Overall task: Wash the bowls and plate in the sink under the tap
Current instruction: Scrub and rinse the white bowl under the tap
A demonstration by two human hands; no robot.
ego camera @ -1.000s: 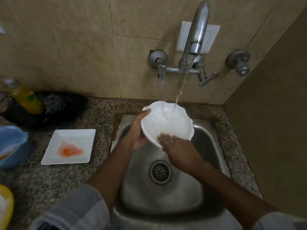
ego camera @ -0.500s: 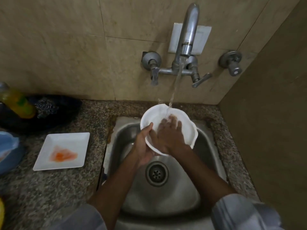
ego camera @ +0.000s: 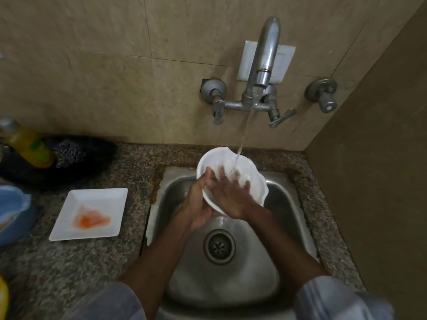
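From the head camera I am looking down into a steel sink set in a speckled stone surface. The tap on the tiled wall is running, and its stream of water is falling into the white bowl that I am holding above the far half of the sink, tilted toward me. My left hand is gripping the bowl's near left rim, thumb lying over the edge and fingers curled underneath. My right hand is lying inside the bowl with fingers spread and fairly straight, pressing against the wet inner wall; the fingertips are blurring right where the stream is landing. The drain is showing below my wrists.

To the left of the sink, a square white plate is sitting flat on the surface, with an orange smear near its middle. Further left, at the frame edge, a blue bowl is sitting partly out of view. Behind the plate, near the wall, a yellow bottle is standing beside a dark scrubber in a black dish. Grey sleeves are showing at the bottom.
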